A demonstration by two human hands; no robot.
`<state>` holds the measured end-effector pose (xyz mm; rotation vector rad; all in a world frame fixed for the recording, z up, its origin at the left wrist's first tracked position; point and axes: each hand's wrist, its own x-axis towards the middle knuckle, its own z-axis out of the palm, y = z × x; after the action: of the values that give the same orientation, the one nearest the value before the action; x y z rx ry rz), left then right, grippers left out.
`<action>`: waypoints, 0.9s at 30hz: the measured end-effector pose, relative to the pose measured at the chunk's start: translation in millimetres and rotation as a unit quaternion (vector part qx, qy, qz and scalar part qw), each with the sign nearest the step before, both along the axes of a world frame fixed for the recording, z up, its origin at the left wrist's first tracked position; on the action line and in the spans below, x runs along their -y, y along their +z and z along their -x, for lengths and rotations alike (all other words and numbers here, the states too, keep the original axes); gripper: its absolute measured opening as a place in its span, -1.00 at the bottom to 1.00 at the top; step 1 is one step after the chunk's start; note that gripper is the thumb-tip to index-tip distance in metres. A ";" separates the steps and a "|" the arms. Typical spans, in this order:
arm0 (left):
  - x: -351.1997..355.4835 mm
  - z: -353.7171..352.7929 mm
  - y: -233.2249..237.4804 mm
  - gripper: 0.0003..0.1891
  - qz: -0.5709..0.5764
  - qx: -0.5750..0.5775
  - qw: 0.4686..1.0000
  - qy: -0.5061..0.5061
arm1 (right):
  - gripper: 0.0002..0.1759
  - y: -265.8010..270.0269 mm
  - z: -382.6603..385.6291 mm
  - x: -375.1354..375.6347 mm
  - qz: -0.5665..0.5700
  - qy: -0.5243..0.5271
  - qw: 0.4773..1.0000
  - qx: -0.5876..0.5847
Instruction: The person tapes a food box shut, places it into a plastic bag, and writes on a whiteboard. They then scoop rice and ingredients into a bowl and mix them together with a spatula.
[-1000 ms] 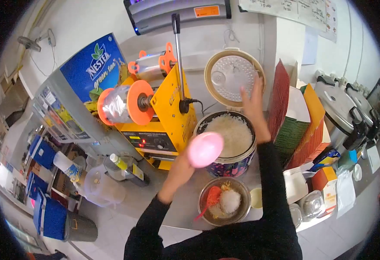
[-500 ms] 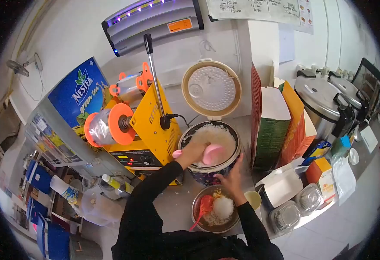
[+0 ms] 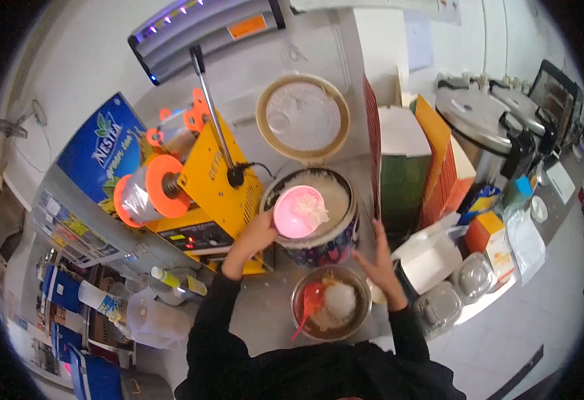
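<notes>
The left hand (image 3: pixel 250 239) grasps the pink bowl (image 3: pixel 293 215), some rice (image 3: pixel 316 215) in it, above the open rice cooker (image 3: pixel 325 252).
Nearest on the surface (image 3: pixel 265 310) stands the metal bowl (image 3: pixel 368 310), containing a white mound (image 3: pixel 339 300), yellowish bits and a red scoop (image 3: pixel 313 298). The right hand (image 3: pixel 380 267) is spread and holds nothing; whether its thumb touches the rice cooker, I cannot tell. Half a second ago the pink bowl was down inside the rice cooker; now it is raised. The yellow machine (image 3: pixel 222 177) and the cartons (image 3: pixel 405 180) narrow both sides; the lid (image 3: pixel 303 120) stands open behind.
</notes>
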<state>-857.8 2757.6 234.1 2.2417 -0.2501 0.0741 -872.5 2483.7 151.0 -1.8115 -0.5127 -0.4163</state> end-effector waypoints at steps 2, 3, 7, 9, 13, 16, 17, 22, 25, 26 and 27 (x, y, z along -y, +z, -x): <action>50.2 55.5 -4.0 -0.54 -0.091 0.096 0.987 0.092 | -0.33 19.1 2.7 19.7 -0.055 0.040 0.996 -0.056; 67.2 82.3 -14.2 -0.54 -0.187 0.209 0.942 0.182 | -0.41 37.9 7.3 23.7 -0.060 0.040 0.995 -0.063; 71.7 114.1 -112.2 -0.49 -0.374 0.203 0.901 0.084 | -0.51 85.6 -16.9 4.0 -0.006 0.096 0.994 0.056; 70.9 117.9 -98.2 -0.50 -0.248 0.095 0.940 0.212 | -0.41 100.7 -47.4 -20.8 0.057 0.060 0.985 0.154; 56.3 134.4 -85.5 -0.59 0.145 0.148 0.934 0.290 | -0.15 118.7 -160.2 -71.5 0.032 -0.075 0.977 0.199; 27.9 179.3 -114.4 -0.72 0.083 0.060 0.956 0.276 | -0.10 140.3 -231.8 -91.0 -0.004 -0.205 0.977 0.059; 17.9 193.3 -120.6 -0.73 0.214 -0.016 0.942 0.256 | -0.10 149.0 -237.4 -94.2 -0.012 -0.224 0.974 -0.017; 19.6 211.4 -62.0 -0.74 0.375 -0.055 0.870 0.316 | -0.50 135.0 -232.2 -99.0 -0.140 -0.170 0.975 0.036; 14.0 196.4 -30.1 -0.66 0.363 0.006 0.888 0.283 | -0.70 97.2 -179.9 -91.7 -0.099 -0.155 0.971 0.155; 9.1 184.3 -23.6 -0.61 0.356 -0.023 0.897 0.259 | -0.65 82.2 -158.7 -87.3 -0.092 -0.130 0.973 0.169; 14.4 167.0 -10.8 -0.64 0.408 0.043 0.889 0.205 | -0.58 69.8 -138.6 -80.5 -0.085 -0.107 0.974 0.182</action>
<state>-1024.8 2743.2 223.3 1.4116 0.1936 0.4254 -734.0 2564.2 220.8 -1.6353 -0.5166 -0.9247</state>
